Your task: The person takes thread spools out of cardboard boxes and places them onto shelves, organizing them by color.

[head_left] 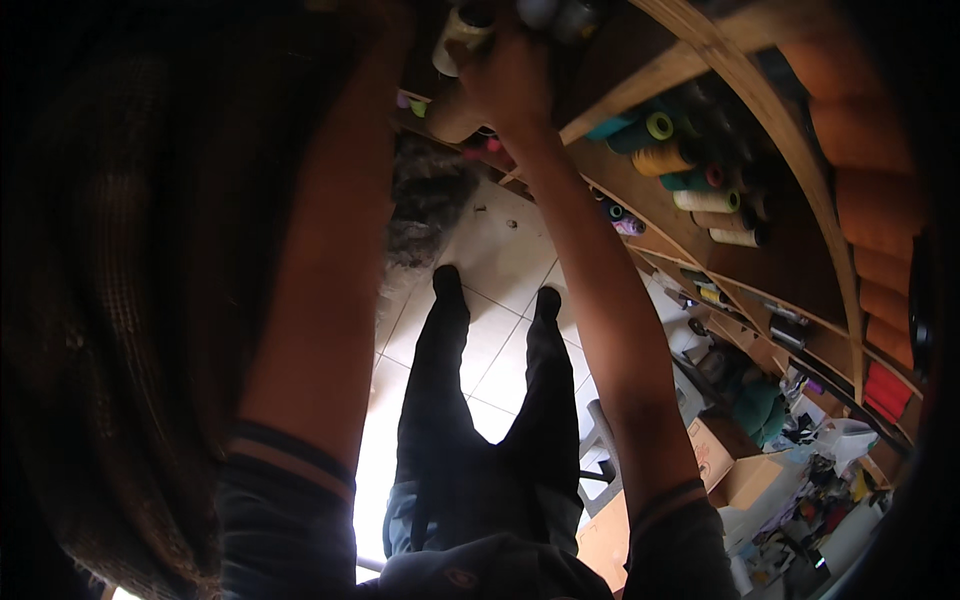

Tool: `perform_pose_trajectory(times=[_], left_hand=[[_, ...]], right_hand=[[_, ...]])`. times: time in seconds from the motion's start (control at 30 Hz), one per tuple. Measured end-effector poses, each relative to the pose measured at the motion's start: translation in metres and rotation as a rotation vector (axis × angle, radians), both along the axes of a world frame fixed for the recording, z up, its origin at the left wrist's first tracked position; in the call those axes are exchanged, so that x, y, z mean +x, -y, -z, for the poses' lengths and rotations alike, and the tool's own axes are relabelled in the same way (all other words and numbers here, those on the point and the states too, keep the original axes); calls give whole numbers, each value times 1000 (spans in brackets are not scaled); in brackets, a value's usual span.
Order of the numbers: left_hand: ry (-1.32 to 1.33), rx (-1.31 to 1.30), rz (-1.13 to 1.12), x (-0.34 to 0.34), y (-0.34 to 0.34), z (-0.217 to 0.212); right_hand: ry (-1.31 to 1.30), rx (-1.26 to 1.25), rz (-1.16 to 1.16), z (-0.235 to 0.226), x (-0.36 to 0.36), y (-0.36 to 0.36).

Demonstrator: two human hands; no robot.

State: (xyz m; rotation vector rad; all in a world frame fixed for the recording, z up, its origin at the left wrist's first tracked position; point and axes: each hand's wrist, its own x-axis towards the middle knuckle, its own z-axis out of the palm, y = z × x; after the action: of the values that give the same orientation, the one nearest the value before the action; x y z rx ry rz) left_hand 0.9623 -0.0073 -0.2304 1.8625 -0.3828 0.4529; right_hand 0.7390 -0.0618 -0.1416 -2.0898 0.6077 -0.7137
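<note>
My right hand (512, 78) is raised to a wooden shelf (640, 80) at the top of the view. Its fingers are closed around a beige thread cone (450, 115). A cream spool (455, 32) sits just above the hand, and grey spools (560, 15) lie beside it. My left forearm (335, 220) reaches up along the left side. Its hand passes into the dark top edge and is hidden. Both arms wear dark sleeves with striped cuffs.
Slanted wooden shelves hold teal, yellow (662, 158) and cream thread cones. Large orange cones (880, 200) fill the right. Below are white floor tiles (500, 250), my dark-trousered legs (480, 420), a grey fluffy pile (425, 200), cardboard boxes (745, 475) and a dark woven mass (120, 300) on the left.
</note>
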Motion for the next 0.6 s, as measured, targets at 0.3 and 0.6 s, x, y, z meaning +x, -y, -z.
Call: perform_pose_trajectory(times=[0.3, 0.6], left_hand=[[141, 155, -203, -47, 55, -12], [-358, -107, -215, -65, 53, -32]], right_hand=[[-110, -335, 2, 39, 61, 52], [-316, -362, -54, 49, 103, 81]])
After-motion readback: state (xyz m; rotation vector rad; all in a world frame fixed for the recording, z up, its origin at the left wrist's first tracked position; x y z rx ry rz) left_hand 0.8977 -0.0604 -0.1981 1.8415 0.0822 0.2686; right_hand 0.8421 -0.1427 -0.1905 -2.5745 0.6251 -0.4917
